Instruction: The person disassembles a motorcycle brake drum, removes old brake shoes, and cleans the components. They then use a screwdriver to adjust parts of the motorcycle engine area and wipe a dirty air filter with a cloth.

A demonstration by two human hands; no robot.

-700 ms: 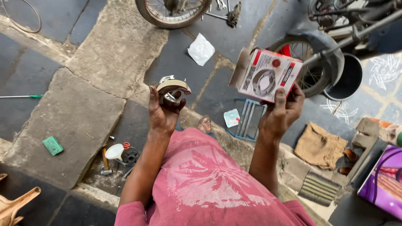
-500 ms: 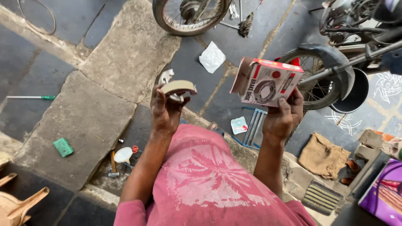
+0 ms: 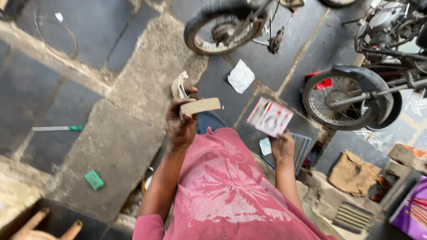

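While the left hand (image 3: 181, 124) grips two curved brake shoes (image 3: 192, 98), already unpacked, the right hand (image 3: 282, 144) holds their small carton (image 3: 269, 116); fitting's still undone, I'd say.

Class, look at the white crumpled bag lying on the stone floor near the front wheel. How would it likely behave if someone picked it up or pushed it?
The white crumpled bag looks thin and creased, so it would probably be floppy and sag when lifted. It seems light for its size, lying loose on the stone floor, so a push would likely slide or crumple it. It lies flat, so it is unlikely to roll.
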